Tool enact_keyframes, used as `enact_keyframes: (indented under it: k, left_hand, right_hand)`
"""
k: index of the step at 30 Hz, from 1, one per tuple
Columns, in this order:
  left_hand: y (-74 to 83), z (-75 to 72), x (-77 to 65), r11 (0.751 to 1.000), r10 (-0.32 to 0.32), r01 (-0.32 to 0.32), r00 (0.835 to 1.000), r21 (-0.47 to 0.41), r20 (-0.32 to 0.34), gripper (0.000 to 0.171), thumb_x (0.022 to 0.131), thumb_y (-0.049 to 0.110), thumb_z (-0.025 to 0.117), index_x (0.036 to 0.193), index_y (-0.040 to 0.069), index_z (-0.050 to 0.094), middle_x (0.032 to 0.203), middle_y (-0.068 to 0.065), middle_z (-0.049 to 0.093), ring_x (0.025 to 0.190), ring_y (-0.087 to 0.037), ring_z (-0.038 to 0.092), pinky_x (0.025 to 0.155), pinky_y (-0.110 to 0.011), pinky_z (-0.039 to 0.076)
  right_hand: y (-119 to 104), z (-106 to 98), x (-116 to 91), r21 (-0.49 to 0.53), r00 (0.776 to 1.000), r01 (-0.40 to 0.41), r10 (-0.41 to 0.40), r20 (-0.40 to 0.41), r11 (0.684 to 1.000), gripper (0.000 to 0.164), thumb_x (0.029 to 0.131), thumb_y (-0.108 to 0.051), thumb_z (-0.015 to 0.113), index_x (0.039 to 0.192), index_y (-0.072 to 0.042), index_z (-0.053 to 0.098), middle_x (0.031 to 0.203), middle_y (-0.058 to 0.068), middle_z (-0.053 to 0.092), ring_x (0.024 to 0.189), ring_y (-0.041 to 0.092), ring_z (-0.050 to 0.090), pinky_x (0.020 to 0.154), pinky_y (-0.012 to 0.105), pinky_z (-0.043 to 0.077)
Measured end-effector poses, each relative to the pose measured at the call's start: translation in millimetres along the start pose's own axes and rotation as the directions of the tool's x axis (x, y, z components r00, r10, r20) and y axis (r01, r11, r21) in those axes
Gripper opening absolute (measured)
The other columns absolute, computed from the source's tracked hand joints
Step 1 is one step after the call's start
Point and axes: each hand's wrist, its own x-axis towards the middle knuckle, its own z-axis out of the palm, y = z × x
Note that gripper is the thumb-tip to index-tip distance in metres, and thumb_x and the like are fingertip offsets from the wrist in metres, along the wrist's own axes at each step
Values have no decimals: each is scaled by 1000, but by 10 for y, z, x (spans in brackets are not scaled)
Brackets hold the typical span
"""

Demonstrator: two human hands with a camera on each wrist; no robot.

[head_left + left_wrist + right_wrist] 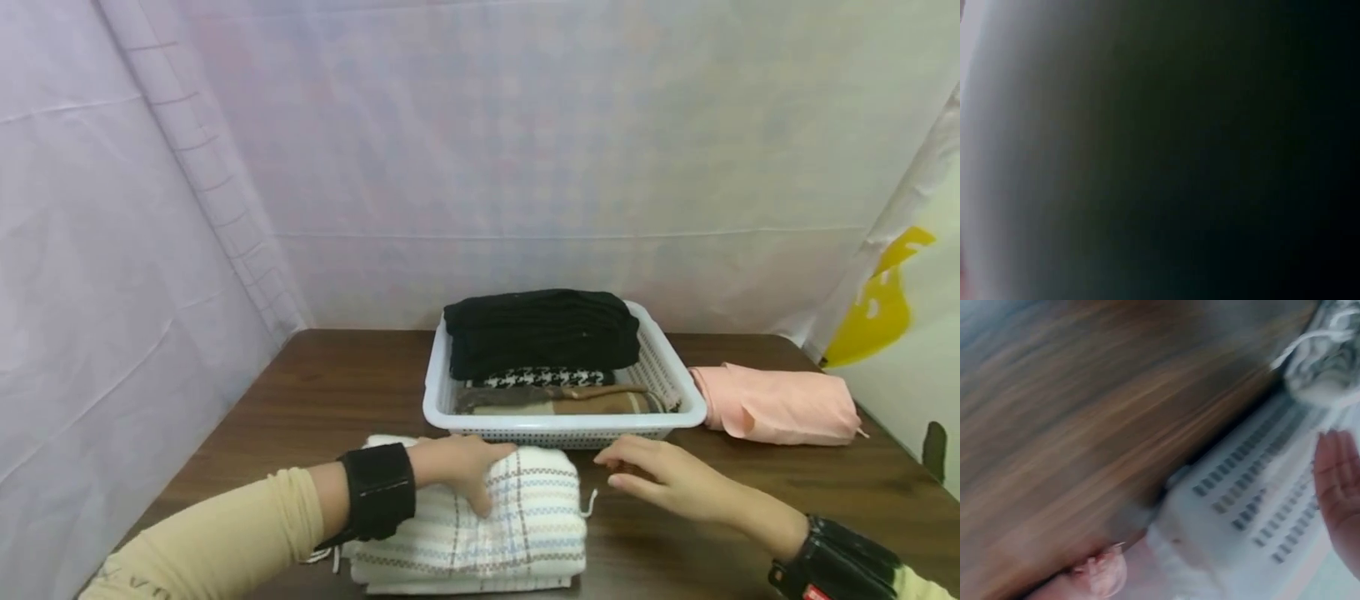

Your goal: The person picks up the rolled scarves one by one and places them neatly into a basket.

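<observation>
A folded white scarf (536,508) with blue and brown stripes and fringe lies at the table's front. My left hand (461,467) rests on top of it, fingers spread and relaxed across the cloth. To the scarf's right, my right hand (667,479) is held over the table with loosely bent fingers and nothing in them. In the right wrist view that hand (1340,487) appears beside the basket's slotted wall, with the scarf (1329,369) at the upper right. The left wrist view is dark and blurred, covered from close up.
Behind the scarf stands a white plastic basket (562,422). It holds a black folded cloth (543,333), a houndstooth cloth (540,378) and a brown-beige one (585,402). A pink rolled cloth (787,404) lies right of the basket on the wooden table (330,383).
</observation>
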Motion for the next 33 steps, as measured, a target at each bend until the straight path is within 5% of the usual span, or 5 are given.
enact_keyframes:
  k: [5, 11, 16, 23, 33]
  left_hand:
    - [377, 18, 273, 984, 85, -81, 996, 158, -21, 88, 61, 16, 85, 136, 29, 40, 117, 1, 60, 104, -17, 57, 85, -33, 47]
    - [749, 107, 574, 939, 103, -68, 991, 336, -85, 69, 53, 11, 89, 112, 16, 53, 107, 1, 60, 101, -16, 57, 86, -30, 47]
    - [975, 71, 569, 943, 87, -46, 990, 330, -112, 81, 56, 25, 88, 124, 11, 46, 118, -1, 55, 108, -16, 54, 89, -29, 46]
    - [877, -52, 475, 958, 220, -197, 971, 209, -95, 70, 66, 29, 82, 122, 4, 48, 113, -6, 59, 104, -15, 56, 89, -22, 43]
    - [409, -119, 161, 951, 281, -274, 959, 145, -29, 87, 72, 49, 72, 137, 5, 36, 133, -10, 48, 121, -20, 47, 101, -30, 36]
  right_hand:
    - [-229, 13, 88, -65, 972, -201, 208, 111, 977, 57, 85, -41, 60, 125, -3, 50, 124, 7, 53, 113, 24, 51, 90, 43, 43]
    - [-399, 10, 150, -76, 873, -380, 384, 299, 922, 96, 75, -62, 60, 133, 11, 35, 134, 23, 42, 123, 37, 40, 96, 53, 35]
    - [-369, -64, 157, -106, 798, -441, 444, 408, 891, 112, 65, -63, 68, 138, 10, 26, 136, 26, 37, 122, 41, 38, 94, 54, 36]
    - [-243, -96, 203, -71, 701, -539, 494, 514, 839, 115, 57, -55, 78, 142, -1, 23, 127, 22, 45, 108, 33, 51, 84, 49, 44]
    - [-186, -93, 122, -15, 692, -576, 498, 523, 817, 113, 54, -45, 83, 140, -2, 23, 123, 21, 47, 106, 35, 50, 83, 52, 43]
